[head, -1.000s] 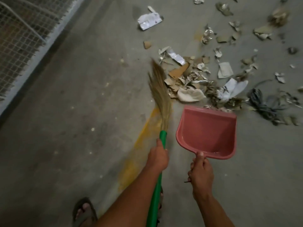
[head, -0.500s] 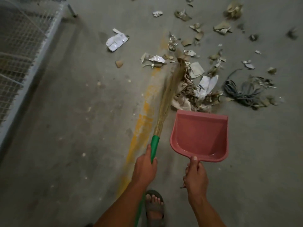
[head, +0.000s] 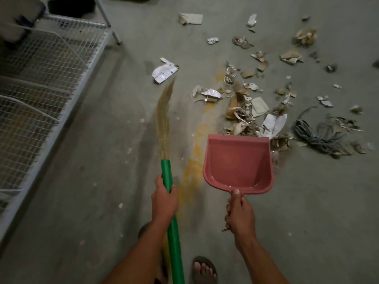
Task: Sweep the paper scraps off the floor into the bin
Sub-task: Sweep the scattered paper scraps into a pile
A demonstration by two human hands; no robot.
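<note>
— Gripping what, left hand (head: 164, 199)?
— Wrapped round green broom handle (head: 171, 222); bristles (head: 164, 117) angled across bare floor (head: 82, 201), left of yellow streak (head: 192, 171), beside wire rack (head: 41, 78).
— Right hand (head: 240, 214)?
— Closed round handle of pink dustpan (head: 238, 162), thumb on top. Pan empty, lip touching paper scraps (head: 246, 117); more scattered beyond, grey cord (head: 311, 136) at right.

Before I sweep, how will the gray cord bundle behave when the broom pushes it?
The cord lies in loose coils, so it probably is floppy and will drag or snag rather than slide. It looks heavier than the scraps, so the soft broom bristles may bend over it.
</note>
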